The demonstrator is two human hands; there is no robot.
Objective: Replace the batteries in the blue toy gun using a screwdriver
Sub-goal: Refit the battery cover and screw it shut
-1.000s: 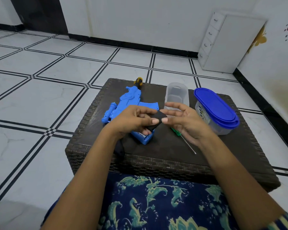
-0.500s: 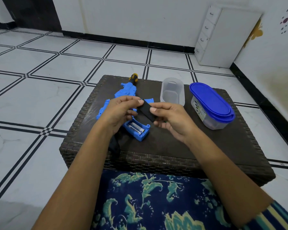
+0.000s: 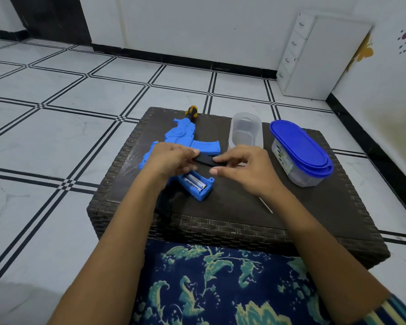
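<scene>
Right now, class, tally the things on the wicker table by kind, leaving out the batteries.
Containers: 2, clear tub, blue-lidded tub
Screwdrivers: 2, yellow-handled screwdriver, thin screwdriver shaft
Toy gun: 1
Black cover: 1
Total: 6

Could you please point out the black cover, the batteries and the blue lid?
black cover [image 3: 206, 160], head view, its visible middle.
batteries [image 3: 195, 181], head view, the labelled side.
blue lid [image 3: 299, 146], head view, its flat top.
</scene>
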